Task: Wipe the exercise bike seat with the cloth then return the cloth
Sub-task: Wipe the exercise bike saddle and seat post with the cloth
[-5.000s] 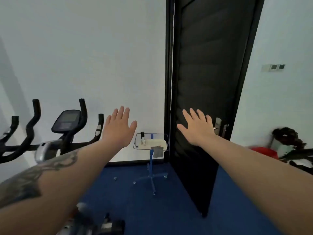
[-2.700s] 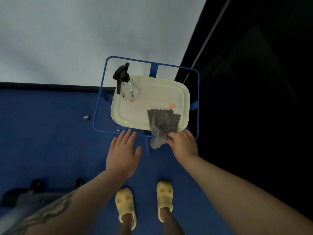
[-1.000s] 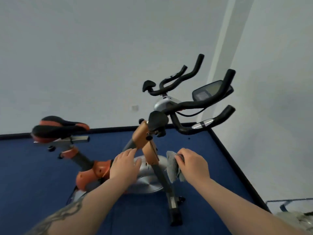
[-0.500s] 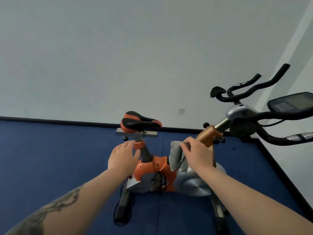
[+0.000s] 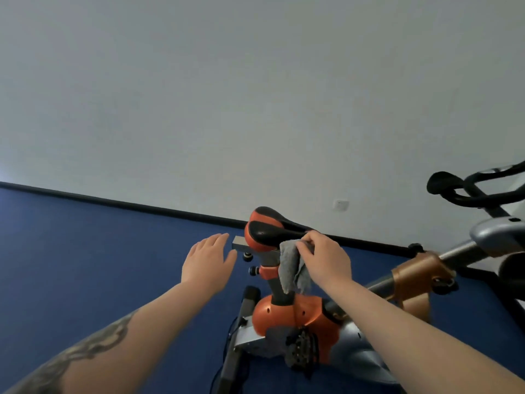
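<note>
The exercise bike seat (image 5: 270, 230) is black with orange sides and sits on its post at the centre of the view. My right hand (image 5: 326, 258) is shut on the grey cloth (image 5: 291, 268), which hangs down beside the seat's near right edge and touches it. My left hand (image 5: 208, 264) hovers open with fingers apart, just left of the seat rail, holding nothing.
The bike's orange and silver frame (image 5: 298, 317) stands below my hands on the blue floor (image 5: 99, 265). Its black handlebars (image 5: 468, 189) reach out at the right edge. A white wall (image 5: 255, 95) with a black skirting board runs behind.
I have come closer to the bike and the view has swung left. My right hand has carried the cloth up to the seat's edge. My left hand has risen beside the seat.
</note>
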Action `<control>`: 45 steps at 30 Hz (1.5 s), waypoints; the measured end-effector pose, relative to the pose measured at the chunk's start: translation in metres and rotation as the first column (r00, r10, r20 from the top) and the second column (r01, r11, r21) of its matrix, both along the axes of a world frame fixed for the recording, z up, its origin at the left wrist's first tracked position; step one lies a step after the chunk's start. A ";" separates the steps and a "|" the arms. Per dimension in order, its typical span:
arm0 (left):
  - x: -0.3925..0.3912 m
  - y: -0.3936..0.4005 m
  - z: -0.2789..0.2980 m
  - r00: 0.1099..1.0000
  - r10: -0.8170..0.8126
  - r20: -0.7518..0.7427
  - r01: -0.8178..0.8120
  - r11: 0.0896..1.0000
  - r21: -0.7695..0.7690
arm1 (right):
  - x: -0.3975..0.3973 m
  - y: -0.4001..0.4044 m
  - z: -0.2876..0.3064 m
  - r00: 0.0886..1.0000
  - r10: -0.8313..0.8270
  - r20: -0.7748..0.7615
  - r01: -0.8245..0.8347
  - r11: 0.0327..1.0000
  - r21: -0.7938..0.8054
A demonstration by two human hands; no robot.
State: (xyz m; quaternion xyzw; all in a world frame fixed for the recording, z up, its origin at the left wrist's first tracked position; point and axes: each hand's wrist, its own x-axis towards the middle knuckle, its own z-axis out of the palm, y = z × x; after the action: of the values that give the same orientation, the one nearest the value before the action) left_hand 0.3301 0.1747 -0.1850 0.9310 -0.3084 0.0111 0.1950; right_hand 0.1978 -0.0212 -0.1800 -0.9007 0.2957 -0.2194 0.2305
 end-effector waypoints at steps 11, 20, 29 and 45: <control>0.097 -0.075 -0.022 0.991 -0.047 -0.128 0.039 0.998 -0.058 | 0.104 -0.055 -0.015 0.997 -0.072 0.040 0.068 0.994 0.087; 0.172 -0.117 -0.051 0.954 -0.194 -0.227 0.172 0.978 -0.114 | 0.137 -0.058 -0.027 0.921 -0.313 0.232 0.293 0.949 0.119; 0.234 -0.117 -0.084 0.844 -0.456 -0.281 0.439 0.890 -0.127 | 0.210 0.007 -0.088 0.924 -0.325 0.200 0.332 0.943 -0.001; 0.241 -0.138 -0.102 0.700 -0.647 -0.304 0.552 0.759 -0.344 | 0.256 0.034 -0.122 0.860 -0.499 -0.104 0.502 0.865 0.002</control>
State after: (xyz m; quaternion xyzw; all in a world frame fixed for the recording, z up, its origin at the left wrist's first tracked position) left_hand 0.5710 0.0365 -0.2868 0.7307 -0.5455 -0.2112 0.3521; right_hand 0.4534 0.0132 -0.3020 -0.7995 0.5336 -0.2222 0.1637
